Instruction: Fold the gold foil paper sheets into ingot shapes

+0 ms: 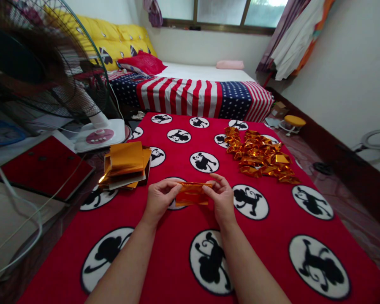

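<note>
A sheet of shiny gold foil paper (192, 196) is held up between both hands over the red cloth, its upper edge turned in a narrow fold. My left hand (161, 197) pinches its left end between thumb and fingers. At the right end, my right hand (221, 195) grips the same sheet, thumb in front and one finger raised. To the left lies a stack of flat gold foil sheets (126, 159), loosely piled. Several folded gold foil pieces (259, 153) are gathered in rows at the right.
The red cloth (164, 270) with monkey circles covers the surface under my hands. An electric fan (96, 131) stands at the left beside a dark red board (44, 166). Beyond is a bed with a striped, starred cover (180, 95). A yellow-topped stool (294, 121) stands right.
</note>
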The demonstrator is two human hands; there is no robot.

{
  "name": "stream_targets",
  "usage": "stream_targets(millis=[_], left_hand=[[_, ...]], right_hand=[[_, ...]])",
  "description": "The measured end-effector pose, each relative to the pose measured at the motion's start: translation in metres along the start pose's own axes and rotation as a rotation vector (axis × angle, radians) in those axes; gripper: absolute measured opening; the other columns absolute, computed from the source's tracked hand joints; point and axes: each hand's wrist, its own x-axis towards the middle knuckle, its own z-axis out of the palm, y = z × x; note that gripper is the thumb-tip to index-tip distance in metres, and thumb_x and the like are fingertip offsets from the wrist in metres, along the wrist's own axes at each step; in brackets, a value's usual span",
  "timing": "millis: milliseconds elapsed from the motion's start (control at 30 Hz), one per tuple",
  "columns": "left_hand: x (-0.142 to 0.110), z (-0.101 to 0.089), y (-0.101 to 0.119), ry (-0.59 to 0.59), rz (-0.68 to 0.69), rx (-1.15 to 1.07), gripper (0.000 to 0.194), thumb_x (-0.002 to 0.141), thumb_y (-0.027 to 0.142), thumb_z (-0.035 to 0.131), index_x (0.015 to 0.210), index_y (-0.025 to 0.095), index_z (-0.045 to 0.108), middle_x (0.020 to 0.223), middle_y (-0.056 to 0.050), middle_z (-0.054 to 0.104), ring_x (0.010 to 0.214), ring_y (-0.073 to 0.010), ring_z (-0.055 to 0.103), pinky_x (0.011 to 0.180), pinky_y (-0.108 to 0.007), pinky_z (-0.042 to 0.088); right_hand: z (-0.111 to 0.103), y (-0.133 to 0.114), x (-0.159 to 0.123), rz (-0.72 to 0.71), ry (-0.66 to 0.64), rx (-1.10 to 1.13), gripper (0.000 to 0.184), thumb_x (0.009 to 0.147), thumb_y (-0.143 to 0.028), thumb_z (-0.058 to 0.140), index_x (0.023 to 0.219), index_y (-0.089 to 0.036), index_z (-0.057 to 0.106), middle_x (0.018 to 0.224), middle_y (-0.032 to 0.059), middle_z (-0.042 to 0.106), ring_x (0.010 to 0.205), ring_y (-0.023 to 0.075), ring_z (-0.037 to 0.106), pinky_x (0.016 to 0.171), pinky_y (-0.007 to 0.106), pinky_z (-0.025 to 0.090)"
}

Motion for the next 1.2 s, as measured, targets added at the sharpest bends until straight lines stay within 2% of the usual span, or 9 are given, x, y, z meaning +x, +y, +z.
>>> stream_targets(millis=[367, 500, 600, 700, 900, 1200], left_hand=[[0.0003, -0.0003, -0.0026, 0.018, 0.025, 0.055, 0.014, 0.074, 0.029, 0.071, 0.07, 0.016, 0.073, 0.077, -0.006, 0.075, 0.072, -0.0182, 0.069, 0.067, -0.027, 0.056], [0.0, 0.0004, -0.0017, 0.034, 0.016, 0.046, 0.014, 0.074, 0.029, 0.071, 0.07, 0.016, 0.073, 0.077, -0.006, 0.075, 0.073, -0.0183, 0.07, 0.069, -0.027, 0.056], [-0.0001, 0.0001, -0.004, 0.061, -0.005, 0.038, 0.014, 0.074, 0.029, 0.071, 0.07, 0.016, 0.073, 0.075, -0.005, 0.075, 0.071, -0.0173, 0.069, 0.067, -0.026, 0.055], [-0.0001, -0.0005, -0.0075, 0.098, -0.009, 0.046, 0.013, 0.074, 0.03, 0.072, 0.071, 0.017, 0.073, 0.074, -0.004, 0.075, 0.068, -0.0162, 0.069, 0.066, -0.025, 0.055], [-0.0006, 0.0011, -0.009, 0.094, -0.002, 0.061, 0.013, 0.075, 0.029, 0.07, 0.072, 0.017, 0.073, 0.075, -0.003, 0.075, 0.07, -0.0156, 0.068, 0.066, -0.024, 0.054], [-0.0015, 0.0021, -0.0086, 0.078, -0.021, 0.061, 0.016, 0.076, 0.03, 0.069, 0.072, 0.015, 0.073, 0.074, -0.004, 0.074, 0.068, -0.0147, 0.066, 0.066, -0.023, 0.052]], right_hand=[[0.0009, -0.0006, -0.0013, -0.026, 0.013, -0.061, 0.036, 0.067, -0.026, 0.079, 0.099, -0.022, 0.064, 0.074, -0.0037, 0.061, 0.067, 0.011, 0.057, 0.064, 0.023, 0.047], [0.0015, -0.0038, -0.0029, 0.026, -0.023, -0.089, 0.028, 0.068, -0.031, 0.079, 0.091, -0.02, 0.068, 0.077, -0.0008, 0.065, 0.067, 0.0126, 0.058, 0.062, 0.024, 0.048], [0.0022, -0.0059, -0.0042, 0.061, -0.033, -0.118, 0.021, 0.07, -0.036, 0.077, 0.079, -0.019, 0.068, 0.067, -0.0015, 0.062, 0.057, 0.0114, 0.054, 0.054, 0.023, 0.045], [0.0012, -0.0051, -0.0046, 0.047, -0.003, -0.15, 0.024, 0.069, -0.039, 0.077, 0.067, -0.018, 0.065, 0.062, -0.0024, 0.059, 0.054, 0.0108, 0.05, 0.05, 0.022, 0.04], [-0.0019, -0.0014, -0.0038, -0.009, 0.034, -0.201, 0.026, 0.07, -0.039, 0.076, 0.065, -0.018, 0.062, 0.06, -0.0036, 0.054, 0.053, 0.0092, 0.045, 0.048, 0.021, 0.035], [-0.0038, 0.0028, -0.0027, -0.068, 0.046, -0.234, 0.027, 0.072, -0.038, 0.076, 0.065, -0.017, 0.061, 0.06, -0.0036, 0.054, 0.056, 0.0102, 0.047, 0.054, 0.022, 0.038]])
